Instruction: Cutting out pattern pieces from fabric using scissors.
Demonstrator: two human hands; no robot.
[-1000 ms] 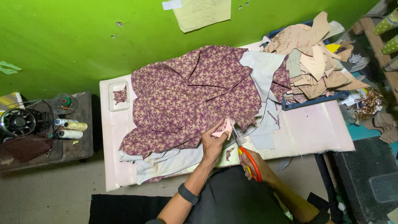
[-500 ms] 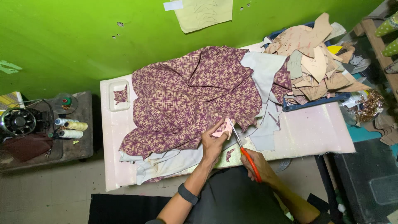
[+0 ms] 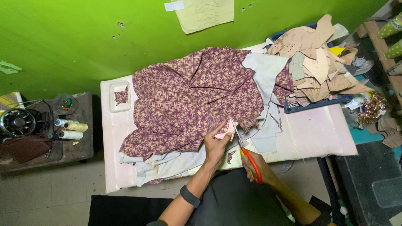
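Here, right hand [image 3: 256,164] around scissors [image 3: 247,155]

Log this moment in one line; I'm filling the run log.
left hand: pins pink piece on patterned fabric | right hand: works orange-handled scissors | surface: pale table

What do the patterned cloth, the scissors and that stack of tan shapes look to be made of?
Patterned cloth: thin woven fabric, matte; it folds and drapes softly. Scissors: shiny metal blades, glossy orange handles, probably plastic. Tan shapes: stiff flat card or paper, judging by their crisp cut edges.
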